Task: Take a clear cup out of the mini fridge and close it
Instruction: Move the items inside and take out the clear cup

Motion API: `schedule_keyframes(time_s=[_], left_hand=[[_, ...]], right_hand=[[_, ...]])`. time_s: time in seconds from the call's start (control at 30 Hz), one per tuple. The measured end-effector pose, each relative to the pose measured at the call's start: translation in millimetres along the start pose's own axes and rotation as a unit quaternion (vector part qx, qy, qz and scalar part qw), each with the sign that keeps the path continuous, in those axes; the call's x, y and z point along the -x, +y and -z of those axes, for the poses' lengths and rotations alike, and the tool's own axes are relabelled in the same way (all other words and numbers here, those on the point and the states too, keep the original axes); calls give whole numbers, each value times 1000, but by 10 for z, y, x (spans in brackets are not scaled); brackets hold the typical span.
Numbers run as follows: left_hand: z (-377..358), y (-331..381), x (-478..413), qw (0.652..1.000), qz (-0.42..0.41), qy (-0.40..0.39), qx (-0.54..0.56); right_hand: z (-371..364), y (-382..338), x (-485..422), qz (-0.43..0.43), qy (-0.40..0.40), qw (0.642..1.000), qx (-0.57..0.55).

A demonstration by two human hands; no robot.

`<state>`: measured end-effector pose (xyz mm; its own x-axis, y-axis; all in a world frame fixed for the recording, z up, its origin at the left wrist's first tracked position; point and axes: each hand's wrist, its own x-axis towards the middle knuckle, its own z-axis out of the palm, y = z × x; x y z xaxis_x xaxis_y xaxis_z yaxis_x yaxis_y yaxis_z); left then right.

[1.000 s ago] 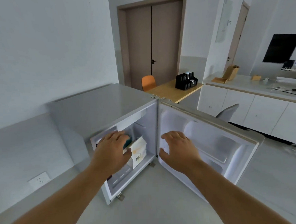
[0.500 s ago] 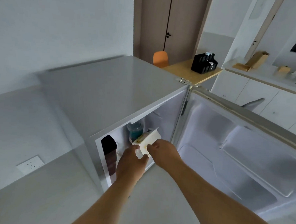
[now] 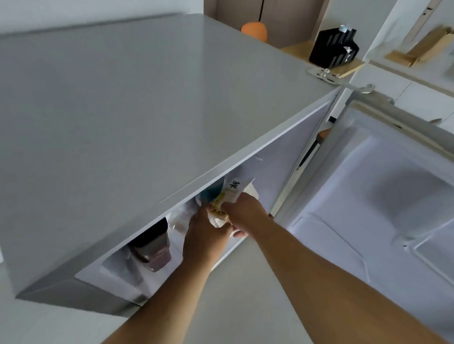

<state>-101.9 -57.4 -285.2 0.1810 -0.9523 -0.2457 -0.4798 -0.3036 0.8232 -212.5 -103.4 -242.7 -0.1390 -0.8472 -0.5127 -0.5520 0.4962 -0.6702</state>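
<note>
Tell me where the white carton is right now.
In the head view, the white carton sits at the mini fridge opening, right of center, between the left hand and right hand.

Both hands (image 3: 223,224) grip a carton (image 3: 228,200) inside the open mini fridge (image 3: 138,110).

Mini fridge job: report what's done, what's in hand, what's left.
Done: the fridge door stands open. In hand: both hands, left hand and right hand, are at the white carton inside. Left: no clear cup is visibly out yet, and the door needs closing.
</note>
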Motion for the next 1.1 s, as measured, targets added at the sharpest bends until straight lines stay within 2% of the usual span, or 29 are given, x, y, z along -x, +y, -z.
schedule_keyframes(time_s=[0.1, 0.17, 0.27, 0.4, 0.63, 0.73, 0.8, 0.87, 0.93, 1.0, 1.1], left_hand=[[-114, -13, 66, 999, 9, -8, 44], [-220, 22, 120, 992, 38, -31, 114], [-417, 157, 90, 963, 93, -87, 238], [-596, 312, -154, 926, 128, -105, 339], [-661, 294, -461, 920, 117, -82, 365], [-564, 297, -391, 915, 120, -74, 377], [-462, 288, -279, 912, 134, -91, 376], [-364, 247, -178, 915, 141, -46, 374], [-251, 227, -97, 924, 141, 71, 348], [-154, 256, -88, 912, 139, 144, 358], [-30, 379, -185, 884, 131, 189, 407]], right_hand=[[89, 53, -44, 3, 9, 1000, 2], [203, 110, -80, 36, 44, 995, 83], [386, 188, -224, 80, 103, 975, 179], [479, 193, -500, 130, 148, 965, 172], [330, 52, -747, 203, 191, 955, 106], [330, 64, -672, 206, 189, 957, 72], [325, 96, -539, 235, 221, 941, 100], [278, 91, -387, 311, 273, 892, 181], [213, -2, -266, 369, 290, 855, 222], [146, -145, -229, 387, 270, 850, 234], [57, -349, -299, 350, 177, 883, 256]])
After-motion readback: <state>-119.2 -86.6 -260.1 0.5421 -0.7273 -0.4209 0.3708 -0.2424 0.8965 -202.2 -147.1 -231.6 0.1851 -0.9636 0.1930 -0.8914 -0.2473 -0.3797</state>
